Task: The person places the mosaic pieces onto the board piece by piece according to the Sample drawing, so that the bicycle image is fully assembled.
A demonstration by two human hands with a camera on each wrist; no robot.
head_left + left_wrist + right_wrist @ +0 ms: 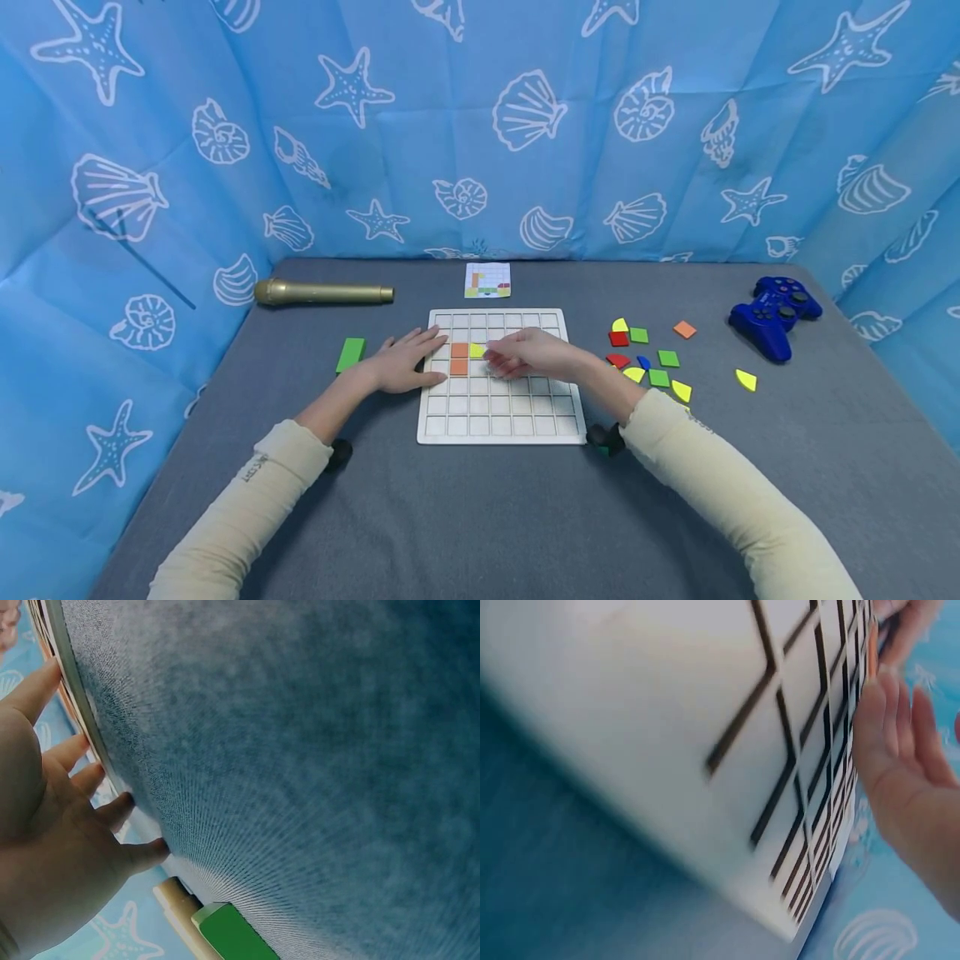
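A white grid board [502,427] lies on the table with two orange square tiles [459,367] in its cells, one behind the other. Beside the farther orange tile is a yellow quarter-circle tile [476,351]. With bent fingers my right hand [528,353] pinches the yellow tile at its right side, low over the board; its fingertips partly cover the tile. My left hand [401,363] spreads its fingers along the board's left edge, fingertips touching the rim. In the left wrist view, those spread fingers [112,812] meet the board's side.
Left of the board are a green block [350,355] and a gold microphone [322,292]. A small pattern card [487,281] lies behind it. Several loose tiles [658,377] in green, yellow, red, blue and orange are scattered to the right, with a blue game controller [776,317] beyond.
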